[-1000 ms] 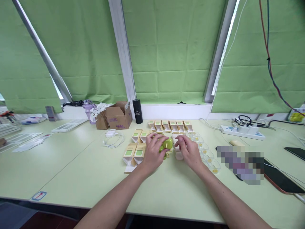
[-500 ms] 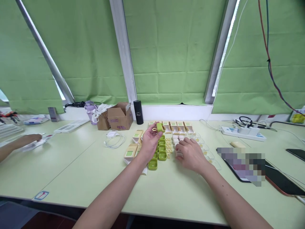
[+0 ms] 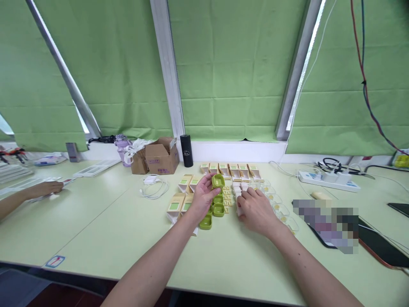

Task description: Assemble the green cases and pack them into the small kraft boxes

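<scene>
Left hand (image 3: 203, 194), clamped on one green case (image 3: 218, 181); right hand (image 3: 258, 212), apart from it, at white blocks (image 3: 237, 188), grip unclear from here.

We are holding a smooth, glossy green plastic case (image 3: 218, 181) in our left hand (image 3: 202, 196). We are seeing paperboard in the small boxes (image 3: 174, 206), clear shiny plastic in the covers (image 3: 290, 222), matt brown cardboard in the carton (image 3: 161, 160), creased cloth in the blinds (image 3: 230, 64) and a smooth table (image 3: 96, 238).

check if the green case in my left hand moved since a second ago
Yes: against the black bottle, the green case in your left hand shifted left and higher in view.
</scene>
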The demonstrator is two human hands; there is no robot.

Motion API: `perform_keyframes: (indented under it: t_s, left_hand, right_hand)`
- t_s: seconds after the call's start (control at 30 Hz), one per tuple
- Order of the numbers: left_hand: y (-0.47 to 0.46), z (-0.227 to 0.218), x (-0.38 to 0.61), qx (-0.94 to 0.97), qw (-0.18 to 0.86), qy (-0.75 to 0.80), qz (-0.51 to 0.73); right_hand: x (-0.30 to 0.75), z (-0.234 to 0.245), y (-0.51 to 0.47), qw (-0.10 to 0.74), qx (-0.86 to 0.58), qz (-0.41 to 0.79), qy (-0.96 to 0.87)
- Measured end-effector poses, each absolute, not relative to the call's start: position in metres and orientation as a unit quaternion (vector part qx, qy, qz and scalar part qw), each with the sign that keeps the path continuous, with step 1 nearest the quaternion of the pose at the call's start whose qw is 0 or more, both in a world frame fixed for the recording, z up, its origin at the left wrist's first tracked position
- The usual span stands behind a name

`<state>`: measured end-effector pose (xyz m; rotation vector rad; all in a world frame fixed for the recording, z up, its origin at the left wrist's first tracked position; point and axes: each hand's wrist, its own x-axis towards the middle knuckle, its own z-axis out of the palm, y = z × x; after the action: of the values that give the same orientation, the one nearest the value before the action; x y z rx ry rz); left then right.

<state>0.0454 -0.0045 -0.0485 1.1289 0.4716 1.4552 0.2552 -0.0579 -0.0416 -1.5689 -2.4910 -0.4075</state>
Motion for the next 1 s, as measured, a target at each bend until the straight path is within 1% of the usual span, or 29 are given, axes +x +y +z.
perform_keyframes:
  t_s: [0.1, 0.17, 0.27, 0.37, 0.47, 0.5, 0.57, 0.63, 0.73, 0.83, 1.0]
  left_hand:
    - [-0.007, -0.05, 0.047, 0.493, 0.584, 0.205, 0.611]
    - [-0.009, -0.05, 0.047, 0.501, 0.583, 0.208, 0.605]
    - [-0.012, -0.049, 0.046, 0.509, 0.582, 0.21, 0.598]
    - [-0.012, -0.048, 0.046, 0.516, 0.57, 0.216, 0.602]
    - [-0.01, -0.051, 0.046, 0.52, 0.553, 0.226, 0.611]
    - [-0.009, -0.052, 0.046, 0.52, 0.55, 0.228, 0.613]
    - [-0.008, -0.053, 0.047, 0.524, 0.546, 0.231, 0.612]
    - [-0.009, -0.053, 0.047, 0.534, 0.539, 0.236, 0.607]
    - [-0.014, -0.052, 0.049, 0.557, 0.518, 0.25, 0.599]
    - [-0.017, -0.05, 0.05, 0.581, 0.492, 0.262, 0.593]
    - [-0.016, -0.05, 0.05, 0.596, 0.47, 0.264, 0.595]
  right_hand:
    - [0.255, -0.04, -0.059, 0.099, -0.516, -0.13, -0.841]
    - [0.256, -0.038, -0.06, 0.124, -0.507, -0.11, -0.846]
    - [0.259, -0.035, -0.06, 0.208, -0.497, -0.04, -0.842]
    - [0.26, -0.036, -0.057, 0.359, -0.467, 0.096, -0.803]
    - [0.257, -0.039, -0.051, 0.521, -0.41, 0.29, -0.69]
    - [0.255, -0.041, -0.049, 0.56, -0.388, 0.357, -0.638]
    - [0.249, -0.044, -0.046, 0.609, -0.347, 0.466, -0.541]
    - [0.244, -0.046, -0.044, 0.628, -0.307, 0.544, -0.464]
    - [0.239, -0.047, -0.045, 0.627, -0.269, 0.612, -0.399]
    - [0.236, -0.047, -0.047, 0.621, -0.253, 0.639, -0.376]
    - [0.236, -0.051, -0.046, 0.608, -0.247, 0.652, -0.381]
